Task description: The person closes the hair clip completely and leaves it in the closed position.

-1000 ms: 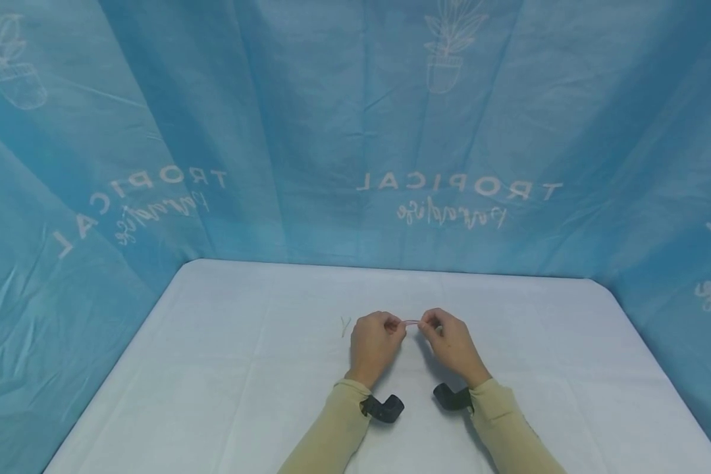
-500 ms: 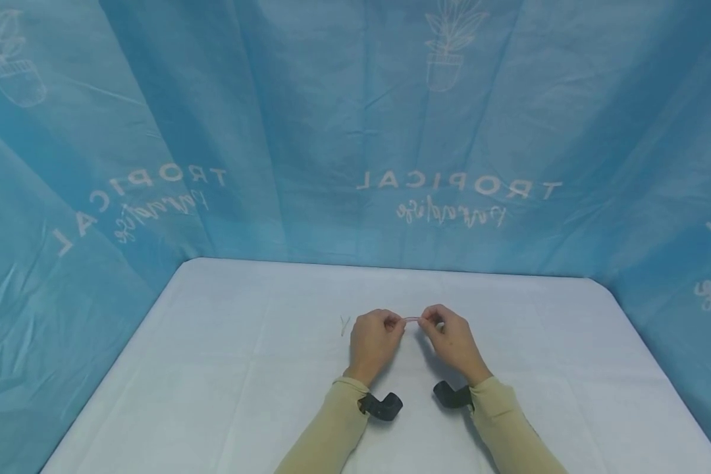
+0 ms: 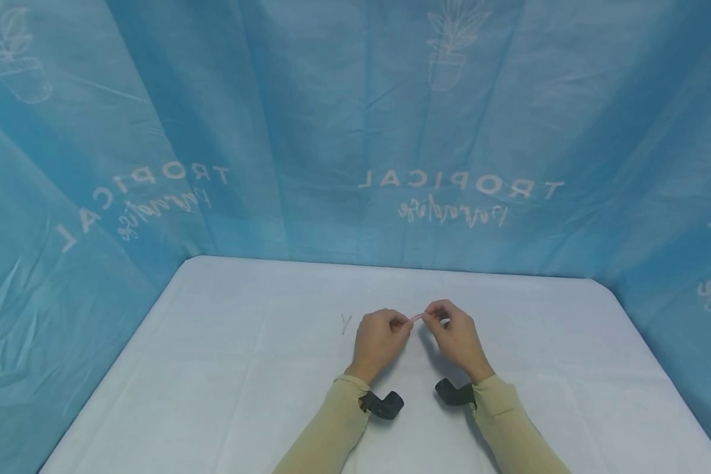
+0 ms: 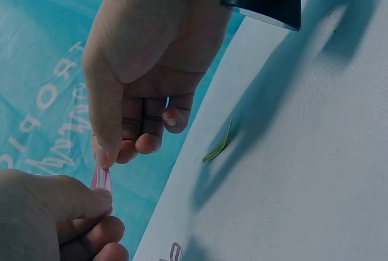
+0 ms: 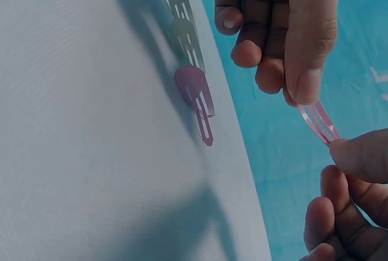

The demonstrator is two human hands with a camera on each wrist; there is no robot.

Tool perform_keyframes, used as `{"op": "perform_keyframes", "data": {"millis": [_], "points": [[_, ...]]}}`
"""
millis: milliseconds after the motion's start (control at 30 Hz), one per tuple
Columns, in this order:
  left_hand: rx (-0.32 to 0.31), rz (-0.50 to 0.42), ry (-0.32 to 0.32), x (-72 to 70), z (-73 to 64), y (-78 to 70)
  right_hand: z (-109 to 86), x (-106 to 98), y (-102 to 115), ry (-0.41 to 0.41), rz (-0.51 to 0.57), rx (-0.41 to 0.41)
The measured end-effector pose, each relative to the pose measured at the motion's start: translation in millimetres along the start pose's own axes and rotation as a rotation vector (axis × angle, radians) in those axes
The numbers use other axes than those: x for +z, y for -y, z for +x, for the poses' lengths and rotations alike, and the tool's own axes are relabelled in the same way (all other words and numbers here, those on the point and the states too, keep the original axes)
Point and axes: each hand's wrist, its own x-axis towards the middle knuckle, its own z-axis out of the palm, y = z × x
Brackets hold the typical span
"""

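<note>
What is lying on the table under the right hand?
Under the right hand, three hair clips lie in a row on the white table; anything beyond them is covered.

white table (image 3: pixel 213 395), blue backdrop (image 3: pixel 308 131), spare hair clips (image 5: pixel 195 94)

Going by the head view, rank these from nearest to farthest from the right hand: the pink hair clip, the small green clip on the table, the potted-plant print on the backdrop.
1. Pink hair clip: pinched at the right hand's fingertips, between both hands.
2. Small green clip: on the table, beyond the left hand.
3. Potted-plant print: high on the backdrop.
</note>
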Motion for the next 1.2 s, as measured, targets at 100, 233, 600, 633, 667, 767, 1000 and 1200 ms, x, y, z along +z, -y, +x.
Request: {"op": "perform_keyframes", "data": {"millis": [100, 233, 600, 633, 667, 767, 1000, 1200], "points": [[0.017, 0.011, 0.002, 0.2, -0.1, -0.1, 0.1, 0.0, 0.6, -0.005, 0.005, 0.008], [0.033, 0.022, 0.004, -0.2, -0.3, -0.6, 0.4, -0.4, 1.6, -0.005, 0.017, 0.02], [0.01, 0.051, 0.096, -0.9, -0.4, -4.4, 0.4, -2.3, 1.7, 0.011, 0.044, 0.041], [0.014, 0.053, 0.1, -1.3, -0.4, -4.9, 0.6, -2.2, 1.3, 0.011, 0.044, 0.042], [0.019, 0.055, 0.104, -1.6, -0.4, -5.3, 0.8, -2.2, 1.2, 0.011, 0.046, 0.044], [0.029, 0.058, 0.115, -2.6, -0.6, -6.3, 1.3, -2.2, 1.1, 0.009, 0.048, 0.044], [0.039, 0.057, 0.151, -3.5, -0.9, -7.2, 1.8, -2.9, 1.9, 0.001, 0.064, 0.026], [0.023, 0.08, 0.183, -2.7, -1.9, -7.3, 1.3, -3.1, 1.0, 0.004, 0.065, 0.029]]}}
